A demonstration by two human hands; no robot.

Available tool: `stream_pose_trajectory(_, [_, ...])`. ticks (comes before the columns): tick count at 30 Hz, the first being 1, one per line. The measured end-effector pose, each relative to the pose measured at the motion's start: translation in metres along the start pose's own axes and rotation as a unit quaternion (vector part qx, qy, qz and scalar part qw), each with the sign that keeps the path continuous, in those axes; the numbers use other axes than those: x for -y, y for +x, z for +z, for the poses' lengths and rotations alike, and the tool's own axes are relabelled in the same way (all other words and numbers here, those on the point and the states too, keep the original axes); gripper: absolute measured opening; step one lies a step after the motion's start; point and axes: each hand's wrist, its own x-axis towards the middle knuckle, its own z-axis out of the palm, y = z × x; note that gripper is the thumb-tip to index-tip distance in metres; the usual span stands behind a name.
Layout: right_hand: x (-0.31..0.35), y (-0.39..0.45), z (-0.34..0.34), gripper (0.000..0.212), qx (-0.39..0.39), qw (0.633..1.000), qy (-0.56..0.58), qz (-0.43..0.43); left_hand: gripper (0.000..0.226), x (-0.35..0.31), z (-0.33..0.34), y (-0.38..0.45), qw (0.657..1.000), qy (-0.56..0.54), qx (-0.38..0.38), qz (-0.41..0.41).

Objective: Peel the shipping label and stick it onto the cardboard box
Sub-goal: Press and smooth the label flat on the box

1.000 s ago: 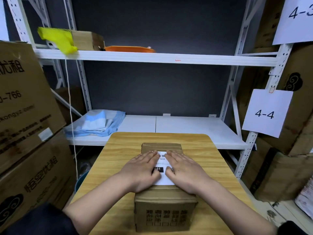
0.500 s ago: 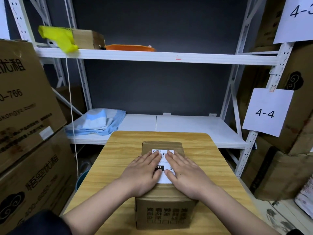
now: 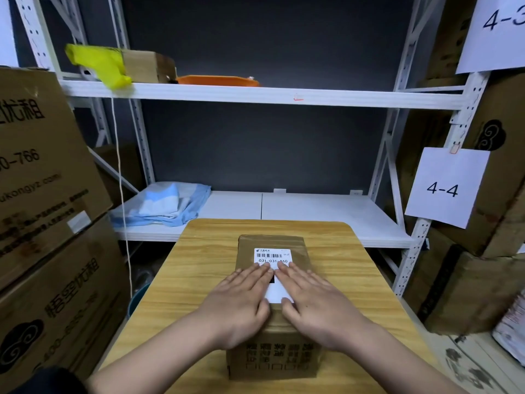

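A small taped cardboard box [image 3: 272, 242] stands on a wooden table [image 3: 199, 268]. A white shipping label [image 3: 272, 255] with a barcode lies flat on the box's top. My left hand [image 3: 240, 302] and my right hand [image 3: 314, 301] rest palm down on the box top, fingers straight and together. They press on the label's near half and cover most of it. The fingertips of both hands almost meet at the label's middle. Neither hand holds anything.
White metal shelving [image 3: 255, 95] stands behind the table, with a blue cloth [image 3: 164, 203] on its lower board and a yellow bag [image 3: 96, 64] and an orange tray [image 3: 216, 80] above. Large cardboard boxes [image 3: 42, 194] are stacked at left and right. Paper signs [image 3: 446, 186] hang at right.
Both hands have slid back toward me along the box top. The label's far part, with its barcode and number, has come into sight.
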Motion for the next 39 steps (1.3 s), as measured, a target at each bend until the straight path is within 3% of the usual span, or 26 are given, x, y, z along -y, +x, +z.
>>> stream_pose_trajectory(8, [-0.007, -0.01, -0.007, 0.098, -0.051, 0.997, -0.021, 0.052, 0.071, 0.012, -0.006, -0.013, 0.999, -0.001, 0.0, -0.047])
stream_pose_trajectory(13, [0.01, -0.019, -0.003, 0.091, -0.028, 0.999, 0.003, -0.024, 0.071, -0.007, -0.004, -0.02, 1.0, -0.007, -0.012, 0.004])
stream_pose_trajectory(18, [0.003, -0.025, 0.004, 0.09, -0.037, 0.999, -0.004, -0.021, 0.094, -0.003, 0.002, -0.024, 1.0, 0.007, -0.015, 0.016])
stream_pose_trajectory(23, [0.006, -0.03, -0.003, 0.093, -0.073, 0.997, -0.03, -0.002, 0.099, 0.003, -0.003, -0.031, 0.999, 0.002, -0.045, -0.006])
stream_pose_trajectory(26, [0.012, -0.036, -0.004, 0.075, -0.138, 0.989, -0.052, -0.009, 0.097, -0.002, -0.006, -0.039, 0.999, -0.002, -0.046, 0.004])
stream_pose_trajectory(28, [0.019, -0.04, 0.001, 0.06, -0.116, 0.992, -0.041, -0.002, 0.091, -0.01, -0.003, -0.044, 0.999, -0.011, -0.046, 0.018])
stream_pose_trajectory(30, [0.022, -0.041, 0.01, 0.056, -0.085, 0.996, -0.035, -0.013, 0.078, -0.012, 0.005, -0.048, 0.996, 0.035, -0.065, 0.044])
stream_pose_trajectory(33, [0.018, -0.047, 0.013, 0.056, -0.083, 0.995, -0.06, -0.005, 0.064, -0.016, 0.0, -0.052, 0.998, 0.054, -0.029, 0.025])
stream_pose_trajectory(35, [0.013, -0.049, 0.01, 0.055, -0.093, 0.992, -0.08, 0.005, 0.078, -0.008, 0.003, -0.052, 0.996, 0.034, -0.079, 0.022])
stream_pose_trajectory(39, [0.013, -0.054, 0.001, 0.054, -0.089, 0.993, -0.068, 0.036, 0.095, -0.003, -0.003, -0.051, 0.997, 0.032, -0.067, 0.014])
